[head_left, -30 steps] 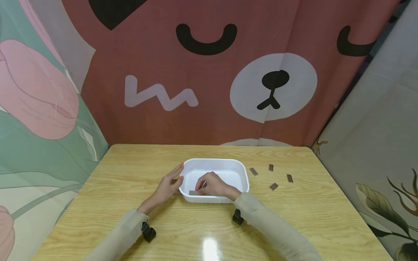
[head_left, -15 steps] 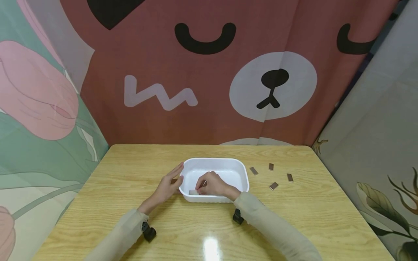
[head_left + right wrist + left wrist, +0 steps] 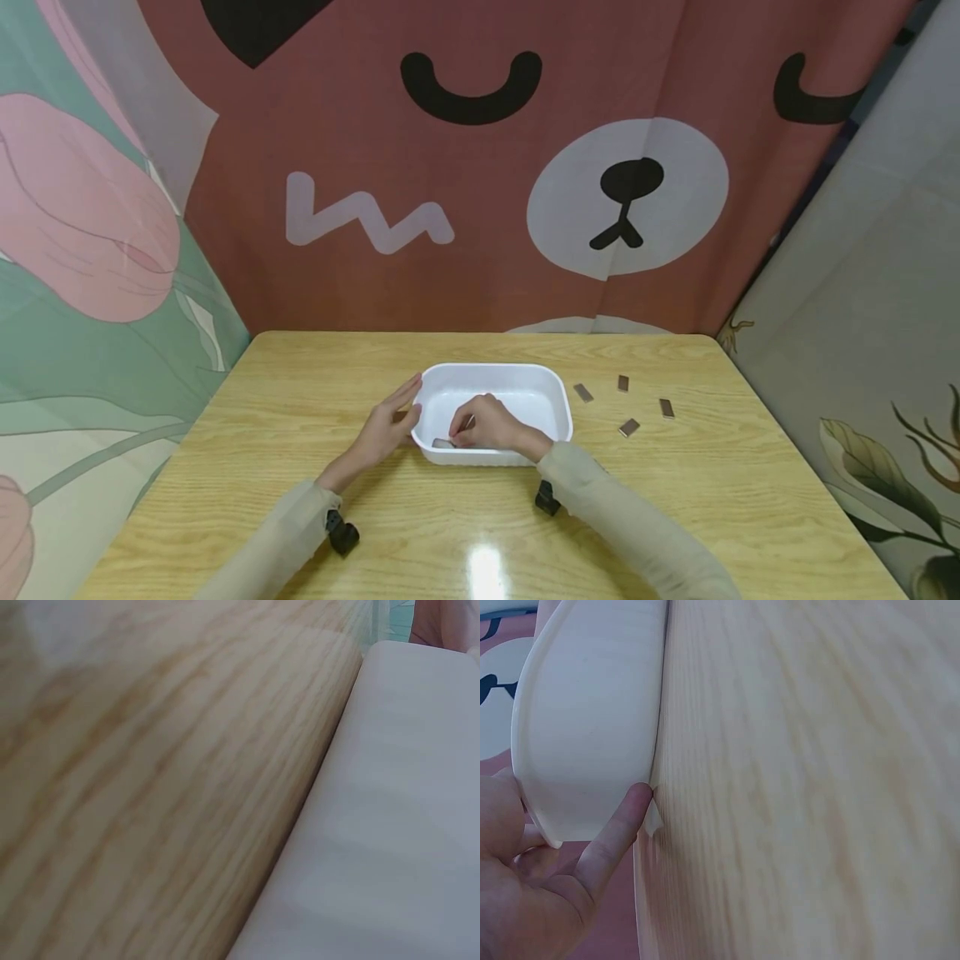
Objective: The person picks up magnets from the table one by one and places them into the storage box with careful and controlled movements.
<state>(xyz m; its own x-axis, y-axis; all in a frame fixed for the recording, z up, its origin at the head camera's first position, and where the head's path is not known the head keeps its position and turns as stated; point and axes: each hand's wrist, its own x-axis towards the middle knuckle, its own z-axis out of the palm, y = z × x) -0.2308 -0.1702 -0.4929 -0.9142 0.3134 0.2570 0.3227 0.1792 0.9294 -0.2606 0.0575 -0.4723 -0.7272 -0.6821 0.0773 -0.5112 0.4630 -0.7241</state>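
A white plastic tub (image 3: 517, 375) stands on the wooden table. My left hand (image 3: 384, 433) rests against its left end, fingers extended along the outer wall. In the left wrist view, one straight fingertip (image 3: 637, 793) touches the wall low down, close to the table. My right hand (image 3: 487, 423) reaches inside the tub, thumb and forefinger pinched at the end of a small flat grey rectangular piece (image 3: 441, 443) near the front left corner. The fingers hide part of that piece. The right wrist view has only the tub's outer wall (image 3: 375, 825) and the tabletop.
Several small flat rectangular pieces lie scattered right of the tub, among them a grey one (image 3: 583, 392) and a brown one (image 3: 666, 408). Wood-grain tabletop (image 3: 420, 533) surrounds the tub. Printed curtains (image 3: 480, 283) hang behind and at both sides.
Within the tub, the small grey piece has tipped and sunk slightly at the right fingertips. Both hands and the tub have otherwise stayed in place.
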